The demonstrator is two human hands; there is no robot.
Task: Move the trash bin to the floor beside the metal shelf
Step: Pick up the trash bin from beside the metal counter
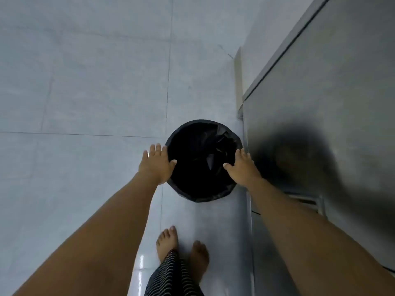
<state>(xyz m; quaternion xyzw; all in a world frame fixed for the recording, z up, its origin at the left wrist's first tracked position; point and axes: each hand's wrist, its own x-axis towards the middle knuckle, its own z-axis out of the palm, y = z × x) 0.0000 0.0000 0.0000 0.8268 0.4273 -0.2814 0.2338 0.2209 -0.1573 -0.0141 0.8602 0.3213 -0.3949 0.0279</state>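
On the floor [85, 103], at nine o'clock of the metal shelf [320, 103]: trash bin [203, 189] flanked, left hand [155, 165] and right hand [242, 167] fingers spread, seemingly released; liner snag could tip it.

The pale grey tiled floor [85, 92] carries the black-lined trash bin [203, 161], standing upright between the left hand [157, 165] and right hand [242, 169], just beside the metal shelf [320, 116], with two bare feet [168, 242] nearer than both hands.

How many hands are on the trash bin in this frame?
2. The left hand is at the left rim of the trash bin; the right hand is at its right rim, next to the metal shelf.
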